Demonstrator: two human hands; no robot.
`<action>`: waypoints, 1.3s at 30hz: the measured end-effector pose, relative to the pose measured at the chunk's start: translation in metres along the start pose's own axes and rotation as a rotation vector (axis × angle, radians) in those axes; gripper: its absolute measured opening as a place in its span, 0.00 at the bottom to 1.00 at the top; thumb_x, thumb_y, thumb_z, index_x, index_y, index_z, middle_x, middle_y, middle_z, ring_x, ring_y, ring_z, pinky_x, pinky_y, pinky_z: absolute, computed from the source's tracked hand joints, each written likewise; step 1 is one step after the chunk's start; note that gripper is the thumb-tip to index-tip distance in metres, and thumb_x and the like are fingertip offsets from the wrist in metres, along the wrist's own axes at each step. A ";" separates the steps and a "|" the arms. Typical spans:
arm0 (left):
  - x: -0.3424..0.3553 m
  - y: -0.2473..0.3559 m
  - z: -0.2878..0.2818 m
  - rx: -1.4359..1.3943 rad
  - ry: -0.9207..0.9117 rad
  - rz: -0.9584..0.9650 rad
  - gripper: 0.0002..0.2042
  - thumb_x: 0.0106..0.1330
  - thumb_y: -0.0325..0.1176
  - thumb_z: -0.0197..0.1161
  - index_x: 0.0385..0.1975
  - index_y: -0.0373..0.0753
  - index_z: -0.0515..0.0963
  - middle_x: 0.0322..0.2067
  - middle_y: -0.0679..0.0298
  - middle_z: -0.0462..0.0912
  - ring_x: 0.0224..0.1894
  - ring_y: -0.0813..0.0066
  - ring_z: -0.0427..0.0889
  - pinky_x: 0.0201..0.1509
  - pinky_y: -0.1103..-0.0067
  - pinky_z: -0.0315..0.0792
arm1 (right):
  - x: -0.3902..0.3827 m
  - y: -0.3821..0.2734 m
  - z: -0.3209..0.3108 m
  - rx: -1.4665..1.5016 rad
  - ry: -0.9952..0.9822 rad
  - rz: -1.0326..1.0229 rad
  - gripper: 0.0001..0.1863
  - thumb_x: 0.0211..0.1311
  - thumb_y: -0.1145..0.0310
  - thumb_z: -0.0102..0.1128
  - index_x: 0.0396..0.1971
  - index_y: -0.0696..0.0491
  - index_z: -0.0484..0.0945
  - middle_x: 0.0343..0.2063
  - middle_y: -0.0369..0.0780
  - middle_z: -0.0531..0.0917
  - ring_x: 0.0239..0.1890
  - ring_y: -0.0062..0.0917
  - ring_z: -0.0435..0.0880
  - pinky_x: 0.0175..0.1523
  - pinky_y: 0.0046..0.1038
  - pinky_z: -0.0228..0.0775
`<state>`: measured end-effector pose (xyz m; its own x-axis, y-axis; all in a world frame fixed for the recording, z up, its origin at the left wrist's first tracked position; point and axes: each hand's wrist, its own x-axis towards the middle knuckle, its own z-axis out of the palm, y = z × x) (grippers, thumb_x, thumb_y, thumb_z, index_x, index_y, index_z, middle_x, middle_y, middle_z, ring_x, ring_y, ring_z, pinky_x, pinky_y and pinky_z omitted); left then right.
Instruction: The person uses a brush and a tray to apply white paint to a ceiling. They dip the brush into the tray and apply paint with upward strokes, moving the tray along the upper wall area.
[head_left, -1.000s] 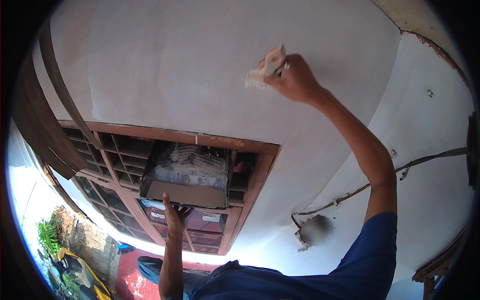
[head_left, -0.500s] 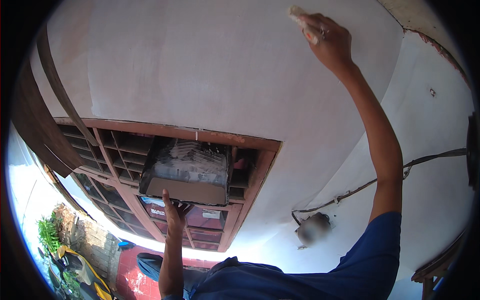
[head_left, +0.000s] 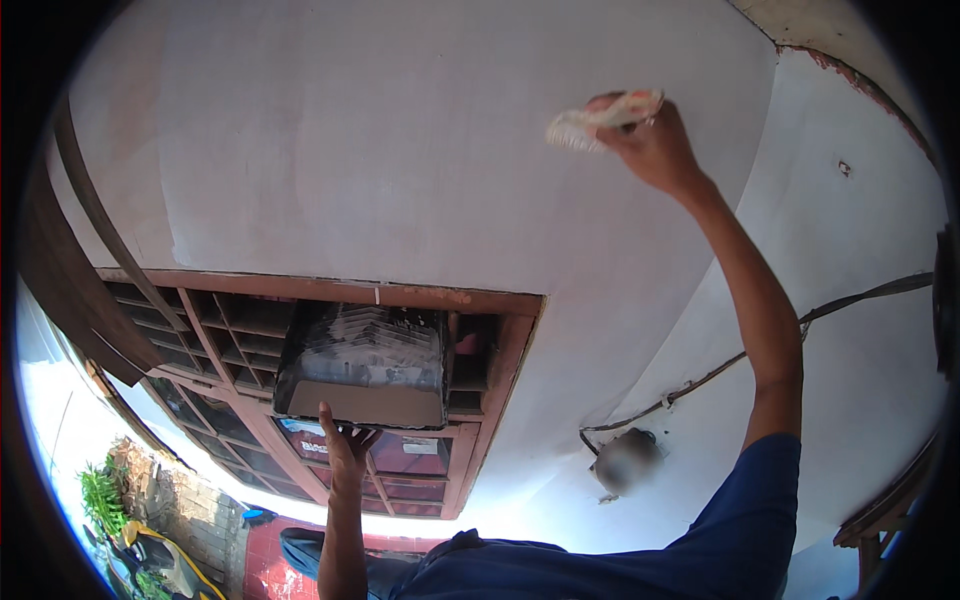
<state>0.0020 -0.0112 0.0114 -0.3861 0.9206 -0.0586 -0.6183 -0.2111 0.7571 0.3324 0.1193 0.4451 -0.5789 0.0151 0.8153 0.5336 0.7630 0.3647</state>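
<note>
My right hand [head_left: 650, 145] is raised at the upper right, closed round a pale paintbrush [head_left: 580, 130] with its bristles turned left against the pale wall [head_left: 400, 120]. Whether the bristles touch it is hard to tell. My left hand [head_left: 345, 445] supports a black paint tray [head_left: 365, 360] from underneath at its near edge, thumb up; its other fingers are partly hidden. The tray has white-smeared ridges and a pool of greyish-brown paint [head_left: 365, 400]. It is held in front of a pink wooden window frame [head_left: 460, 295].
Dark curved strips [head_left: 75, 270] hang at the left. A black cable [head_left: 720, 360] runs along the right wall [head_left: 840, 230] to a round blurred fixture [head_left: 625, 460]. Red tiles [head_left: 275, 560], plants [head_left: 105, 495] and a yellow-and-black vehicle [head_left: 175, 560] are low at the left.
My right hand with the brush swung up and right, then came back down and left, the bristles now pointing left. The view has shifted slightly; my left hand still holds the tray.
</note>
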 end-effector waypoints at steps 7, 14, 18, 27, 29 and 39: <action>0.003 -0.003 0.007 -0.021 -0.006 -0.025 0.43 0.53 0.72 0.46 0.58 0.42 0.58 0.56 0.52 0.61 0.55 0.54 0.66 0.54 0.58 0.64 | 0.111 0.055 -0.070 -0.560 0.354 -0.277 0.06 0.51 0.74 0.60 0.31 0.56 0.79 0.30 0.39 0.83 0.29 0.29 0.82 0.33 0.27 0.73; -0.002 0.000 0.003 -0.012 0.033 -0.006 0.40 0.55 0.71 0.44 0.56 0.41 0.61 0.52 0.52 0.66 0.51 0.56 0.71 0.52 0.60 0.67 | -0.001 0.003 0.008 -0.368 0.209 -0.166 0.14 0.46 0.66 0.64 0.37 0.47 0.80 0.33 0.34 0.81 0.34 0.26 0.80 0.34 0.28 0.75; -0.006 0.004 0.013 0.007 0.039 -0.006 0.41 0.55 0.72 0.43 0.58 0.42 0.59 0.55 0.51 0.62 0.54 0.54 0.67 0.54 0.59 0.65 | -0.106 -0.067 0.047 -0.259 -0.107 -0.132 0.22 0.36 0.76 0.61 0.38 0.50 0.77 0.34 0.34 0.80 0.36 0.26 0.81 0.36 0.28 0.77; -0.006 0.007 0.011 0.019 0.010 0.016 0.43 0.55 0.71 0.45 0.58 0.37 0.58 0.53 0.49 0.65 0.52 0.55 0.71 0.52 0.63 0.68 | -0.126 -0.078 0.060 0.043 -0.208 -0.035 0.17 0.39 0.76 0.65 0.34 0.47 0.78 0.33 0.34 0.81 0.36 0.27 0.81 0.35 0.28 0.76; -0.004 0.006 0.014 0.010 0.029 0.040 0.43 0.55 0.71 0.46 0.57 0.36 0.59 0.52 0.49 0.66 0.51 0.55 0.72 0.52 0.65 0.69 | -0.082 -0.065 0.028 -0.019 0.018 0.141 0.14 0.45 0.77 0.62 0.35 0.48 0.78 0.34 0.34 0.81 0.35 0.27 0.80 0.36 0.27 0.75; -0.005 0.007 0.015 -0.093 -0.056 0.018 0.30 0.62 0.65 0.42 0.46 0.44 0.71 0.42 0.61 0.76 0.46 0.70 0.75 0.51 0.69 0.69 | -0.173 -0.135 0.073 0.770 0.422 0.984 0.22 0.53 0.64 0.64 0.45 0.60 0.71 0.42 0.42 0.75 0.45 0.27 0.74 0.52 0.29 0.65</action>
<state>0.0101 -0.0122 0.0266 -0.3609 0.9326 -0.0071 -0.6731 -0.2552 0.6941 0.3152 0.0606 0.2222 0.1575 0.6768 0.7191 0.0521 0.7215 -0.6905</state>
